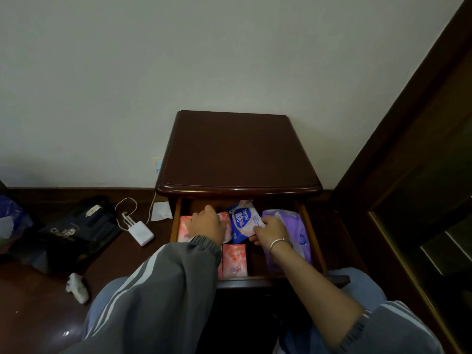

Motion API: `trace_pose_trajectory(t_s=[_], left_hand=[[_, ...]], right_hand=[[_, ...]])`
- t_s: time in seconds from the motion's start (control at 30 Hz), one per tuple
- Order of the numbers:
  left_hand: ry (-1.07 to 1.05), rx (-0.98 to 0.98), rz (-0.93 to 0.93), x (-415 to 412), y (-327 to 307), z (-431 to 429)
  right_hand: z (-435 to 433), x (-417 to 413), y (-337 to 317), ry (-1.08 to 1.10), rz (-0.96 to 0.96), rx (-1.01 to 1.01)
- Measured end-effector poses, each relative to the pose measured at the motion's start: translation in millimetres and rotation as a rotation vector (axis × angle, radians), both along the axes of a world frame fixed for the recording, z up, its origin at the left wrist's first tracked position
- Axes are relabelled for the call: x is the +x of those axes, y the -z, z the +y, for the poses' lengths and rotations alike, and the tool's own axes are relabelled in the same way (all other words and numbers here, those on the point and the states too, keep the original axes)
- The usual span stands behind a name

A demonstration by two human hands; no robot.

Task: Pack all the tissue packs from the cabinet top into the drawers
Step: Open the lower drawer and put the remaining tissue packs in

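The dark wooden cabinet's top point(237, 152) is bare. Its upper drawer point(315, 236) is pulled out toward me. Inside lie pink tissue packs point(234, 259), a blue and white pack point(242, 221) standing tilted in the middle, and a purple pack point(293, 226) at the right. My left hand point(207, 224) rests palm down on a pink pack point(184, 227) at the drawer's left. My right hand point(270, 229), a silver bracelet on its wrist, pinches the lower right edge of the blue and white pack, beside the purple one.
On the dark floor to the left lie a white charger with cable point(141, 235), a black bag point(71, 233), a white controller-like object point(78, 287) and a white sheet point(161, 212). A dark wooden door frame point(408, 149) rises at the right. My knees flank the drawer.
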State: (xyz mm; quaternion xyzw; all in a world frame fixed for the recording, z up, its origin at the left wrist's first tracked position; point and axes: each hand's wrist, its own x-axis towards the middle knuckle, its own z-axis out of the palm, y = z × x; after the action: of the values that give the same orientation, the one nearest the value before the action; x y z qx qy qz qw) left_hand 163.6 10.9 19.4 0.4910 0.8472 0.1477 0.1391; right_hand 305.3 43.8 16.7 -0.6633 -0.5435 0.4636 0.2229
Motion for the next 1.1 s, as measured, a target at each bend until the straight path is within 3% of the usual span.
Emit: trace_pose_trajectory(t_s=[0.13, 0.27, 0.3, 0.43, 0.53, 0.63, 0.73, 0.9, 1.1], left_hand=[[-0.098, 0.211, -0.335, -15, -7, -2], [-0.140, 0.173, -0.468, -47, -14, -7], [-0.125, 0.149, -0.467, -51, -13, -9], [-0.086, 0.115, -0.511, -54, -6, -13], [-0.062, 0.126, -0.507, -50, -4, -9], [0.026, 0.093, -0.461, -41, -1, -4], [0.113, 0.097, -0.398, -30, 1, -1], [0.277, 0.099, 0.304, -28, 6, -5], [0.648, 0.003, 0.424, -35, 12, -8]], right_hand=[[1, 0, 1, 0.069, 0.076, 0.015], [1, -11, 1, 0.064, 0.085, -0.027], [0, -15, 1, 0.019, 0.028, -0.043], [-6, -21, -6, -0.267, -0.562, 0.127], [-13, -21, -4, -0.376, -0.670, 0.255], [-14, -18, 3, -0.497, -0.780, 0.315], [-12, -15, 12, -0.653, -0.738, 0.373], [-15, -10, 24, -0.755, -0.784, 0.303], [-17, -7, 22, -0.659, -0.583, 0.431]])
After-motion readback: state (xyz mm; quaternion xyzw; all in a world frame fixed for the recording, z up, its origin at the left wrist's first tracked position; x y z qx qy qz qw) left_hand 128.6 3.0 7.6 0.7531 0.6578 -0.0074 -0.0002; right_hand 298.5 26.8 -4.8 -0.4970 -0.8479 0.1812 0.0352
